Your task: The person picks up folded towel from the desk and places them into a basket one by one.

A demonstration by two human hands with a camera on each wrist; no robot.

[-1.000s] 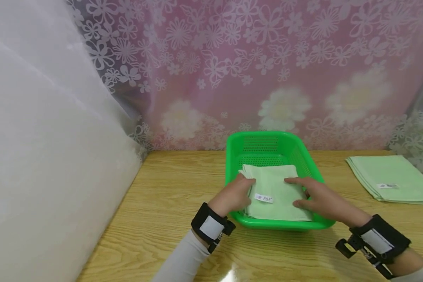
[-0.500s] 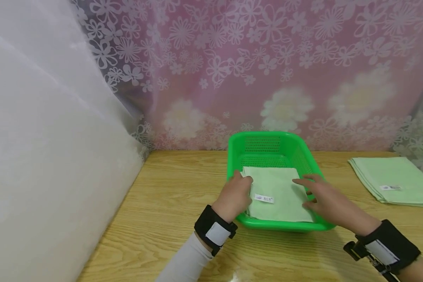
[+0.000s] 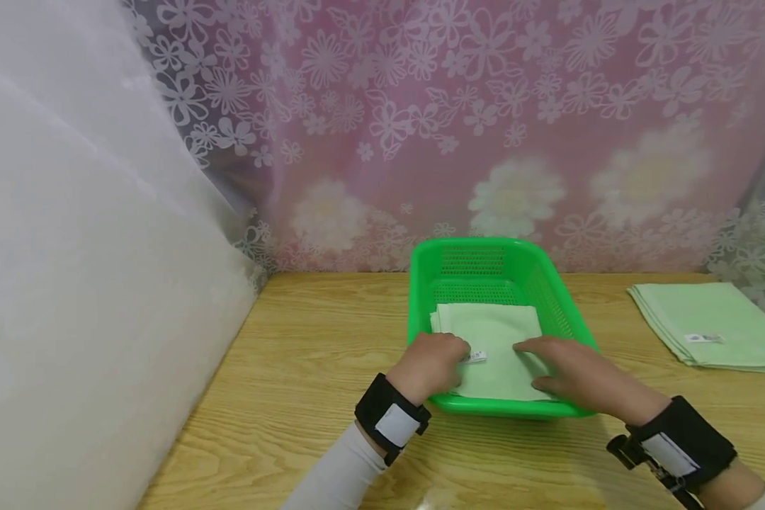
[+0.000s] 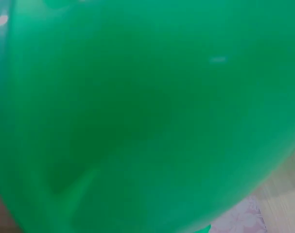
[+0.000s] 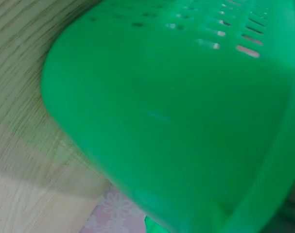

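A folded pale green towel (image 3: 497, 333) with a small white label lies in the front part of a green plastic basket (image 3: 423, 283). My left hand (image 3: 430, 361) is over the towel's left side, fingers curled down at it and partly covering the label. My right hand (image 3: 570, 368) is at the towel's right side, index finger and thumb spread apart, fingertips right at its surface. Both wrist views are filled by the basket's smooth outer wall (image 4: 137, 121), with slots (image 5: 248, 51) showing in the right one; the fingers are hidden there.
Another folded pale green towel (image 3: 714, 319) with a label lies on the wooden table (image 3: 319, 340) to the right of the basket. A pink floral curtain (image 3: 389, 177) hangs behind the table, and white sheeting (image 3: 89, 283) slopes along the left.
My left hand has shifted inward over the towel, covering part of its label. My right hand drew back to the right, then returned over the towel's right side.
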